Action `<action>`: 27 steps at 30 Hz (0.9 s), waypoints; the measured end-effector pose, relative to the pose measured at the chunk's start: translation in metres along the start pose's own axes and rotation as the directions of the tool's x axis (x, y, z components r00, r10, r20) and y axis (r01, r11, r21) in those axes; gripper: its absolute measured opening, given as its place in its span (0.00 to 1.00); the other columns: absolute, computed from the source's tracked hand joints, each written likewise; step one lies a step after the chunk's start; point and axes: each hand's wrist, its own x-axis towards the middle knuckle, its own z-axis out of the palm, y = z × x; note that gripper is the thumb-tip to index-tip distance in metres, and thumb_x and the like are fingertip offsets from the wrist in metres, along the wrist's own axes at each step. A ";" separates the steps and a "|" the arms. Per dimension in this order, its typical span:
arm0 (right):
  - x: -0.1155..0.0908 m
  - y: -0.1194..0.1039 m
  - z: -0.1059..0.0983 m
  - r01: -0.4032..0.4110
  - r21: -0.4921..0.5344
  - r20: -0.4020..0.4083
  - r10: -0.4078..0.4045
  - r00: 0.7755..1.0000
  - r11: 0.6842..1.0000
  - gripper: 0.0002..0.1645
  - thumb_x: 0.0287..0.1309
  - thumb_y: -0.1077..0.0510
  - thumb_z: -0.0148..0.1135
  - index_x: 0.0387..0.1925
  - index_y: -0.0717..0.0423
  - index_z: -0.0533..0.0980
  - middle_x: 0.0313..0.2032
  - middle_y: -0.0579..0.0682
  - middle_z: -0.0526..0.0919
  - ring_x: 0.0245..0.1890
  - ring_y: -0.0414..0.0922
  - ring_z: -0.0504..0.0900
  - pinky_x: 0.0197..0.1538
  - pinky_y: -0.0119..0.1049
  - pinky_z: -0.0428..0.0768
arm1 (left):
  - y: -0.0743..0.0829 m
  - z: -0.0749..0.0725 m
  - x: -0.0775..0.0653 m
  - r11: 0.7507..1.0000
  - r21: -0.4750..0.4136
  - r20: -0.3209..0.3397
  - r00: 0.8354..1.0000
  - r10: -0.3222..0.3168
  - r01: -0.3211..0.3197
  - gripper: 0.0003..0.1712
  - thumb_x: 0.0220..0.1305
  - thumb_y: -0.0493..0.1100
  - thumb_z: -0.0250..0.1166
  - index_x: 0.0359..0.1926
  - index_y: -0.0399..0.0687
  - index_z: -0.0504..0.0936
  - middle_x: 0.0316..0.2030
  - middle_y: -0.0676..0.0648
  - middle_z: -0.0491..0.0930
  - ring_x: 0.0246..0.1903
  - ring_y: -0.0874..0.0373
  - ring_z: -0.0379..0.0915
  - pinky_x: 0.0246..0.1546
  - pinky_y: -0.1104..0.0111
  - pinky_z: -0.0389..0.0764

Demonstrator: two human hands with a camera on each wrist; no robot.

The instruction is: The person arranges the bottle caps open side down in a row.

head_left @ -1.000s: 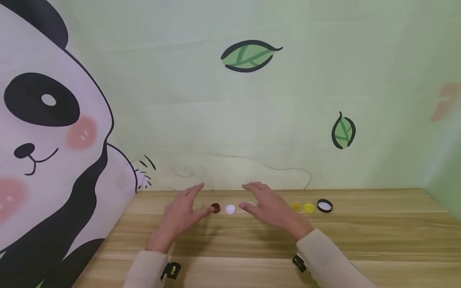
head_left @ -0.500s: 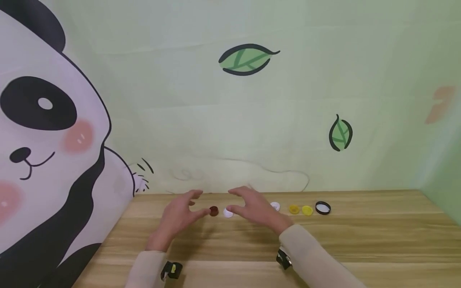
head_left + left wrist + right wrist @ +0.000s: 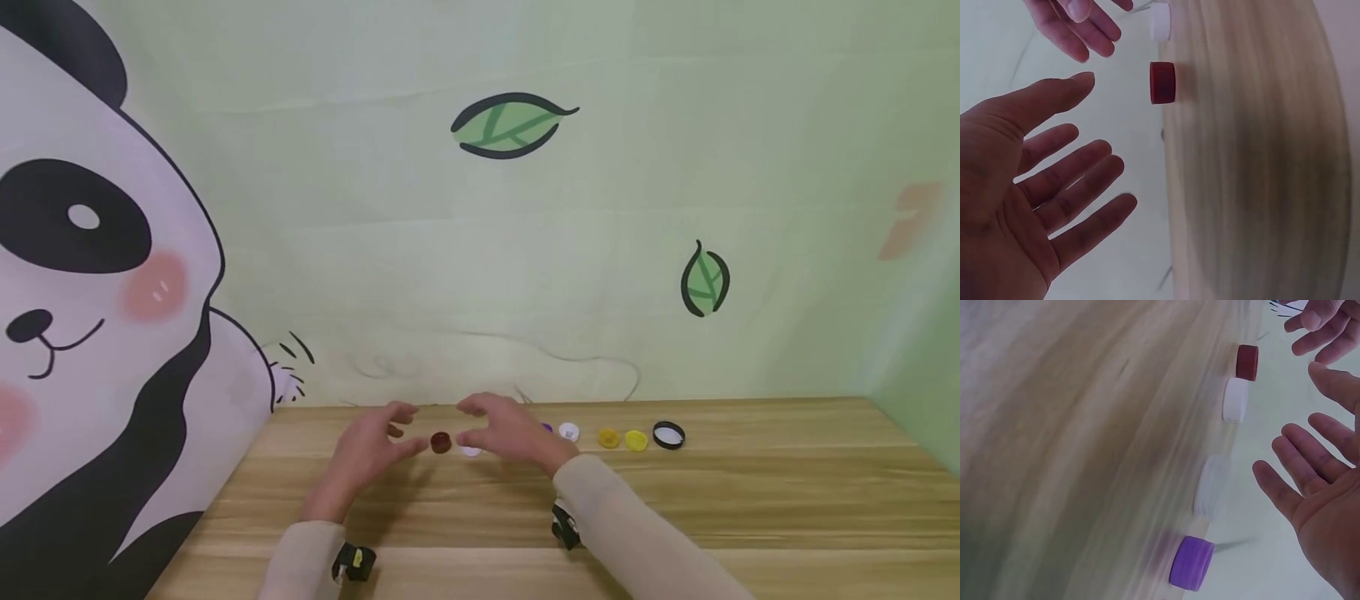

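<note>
My left hand [image 3: 366, 454] hovers over the wooden table, its fingers loosely bent and holding nothing. Close to its thumb lies a dark red bottle cap [image 3: 441, 442], which shows bright red [image 3: 1162, 82] in the left wrist view. Facing it from the other side is my right hand [image 3: 506, 429], also bare, with fingers apart. Under the right thumb a white bottle cap [image 3: 471, 452] is partly covered in the head view; the right wrist view shows that white cap [image 3: 1235, 400] whole, then a translucent cap [image 3: 1211, 486] and a purple cap [image 3: 1192, 562]. Neither hand touches a cap.
Rightward along the row are another white cap [image 3: 569, 432], an orange-yellow cap [image 3: 608, 437], a yellow cap [image 3: 636, 441] and a black-rimmed lid [image 3: 668, 446]. A pale green cloth [image 3: 375, 275] with panda and leaf prints rises behind the table [image 3: 750, 500].
My right hand has moved left, over the white cap and toward the red one, uncovering caps behind it. The left hand stays nearly in place, its fingers slightly more bent.
</note>
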 end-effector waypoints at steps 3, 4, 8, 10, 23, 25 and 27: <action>0.004 0.000 0.003 -0.013 -0.002 0.022 0.013 1.000 1.000 0.32 0.71 0.53 0.69 0.70 0.62 0.74 0.67 0.58 0.79 0.68 0.57 0.76 0.69 0.55 0.74 | -0.002 0.003 0.001 1.000 0.009 0.013 1.000 -0.011 0.011 0.29 0.64 0.46 0.79 0.62 0.41 0.83 0.53 0.41 0.87 0.47 0.45 0.86 0.48 0.49 0.86; 0.005 0.000 0.004 -0.016 -0.002 0.029 0.016 0.999 1.000 0.31 0.71 0.53 0.69 0.69 0.62 0.74 0.67 0.58 0.79 0.68 0.57 0.76 0.69 0.55 0.74 | -0.002 0.003 0.002 1.000 0.017 0.015 1.000 -0.014 0.014 0.29 0.64 0.46 0.79 0.62 0.42 0.83 0.52 0.42 0.87 0.47 0.46 0.86 0.47 0.50 0.86; 0.011 0.000 0.008 -0.025 0.007 0.047 0.025 0.999 1.000 0.31 0.71 0.52 0.68 0.69 0.62 0.74 0.67 0.59 0.79 0.68 0.57 0.76 0.68 0.55 0.75 | -0.003 0.005 0.004 0.999 0.045 0.025 1.000 -0.012 0.011 0.27 0.65 0.46 0.78 0.61 0.42 0.84 0.49 0.44 0.88 0.45 0.48 0.87 0.47 0.50 0.85; 0.014 0.001 0.010 -0.034 0.015 0.058 0.033 0.998 0.999 0.31 0.71 0.52 0.67 0.69 0.62 0.74 0.66 0.60 0.79 0.68 0.58 0.76 0.68 0.56 0.75 | -0.004 0.006 0.005 0.999 0.050 0.032 0.999 -0.011 0.009 0.25 0.65 0.46 0.78 0.60 0.43 0.85 0.47 0.45 0.89 0.45 0.48 0.87 0.48 0.49 0.85; 0.028 0.005 0.022 -0.011 -0.054 0.080 0.015 0.997 0.998 0.25 0.68 0.59 0.72 0.62 0.66 0.78 0.58 0.62 0.85 0.60 0.58 0.82 0.64 0.52 0.79 | -0.007 0.013 0.009 0.999 0.034 0.081 0.997 0.003 -0.006 0.22 0.64 0.40 0.77 0.57 0.40 0.85 0.40 0.46 0.90 0.41 0.51 0.87 0.48 0.50 0.84; 0.030 0.007 0.024 0.001 -0.066 0.074 0.003 0.997 0.998 0.25 0.67 0.60 0.72 0.61 0.66 0.79 0.56 0.62 0.85 0.59 0.57 0.83 0.63 0.51 0.80 | -0.008 0.014 0.009 1.000 0.025 0.085 0.996 0.002 -0.004 0.22 0.64 0.39 0.77 0.57 0.40 0.85 0.41 0.45 0.90 0.41 0.51 0.87 0.47 0.50 0.85; 0.032 0.009 0.026 0.010 -0.080 0.068 -0.005 0.998 0.997 0.24 0.66 0.61 0.73 0.59 0.66 0.80 0.54 0.62 0.86 0.57 0.57 0.84 0.62 0.51 0.80 | -0.008 0.015 0.009 1.000 0.013 0.090 0.996 -0.001 0.000 0.21 0.65 0.39 0.77 0.57 0.39 0.85 0.42 0.45 0.90 0.42 0.50 0.87 0.48 0.50 0.85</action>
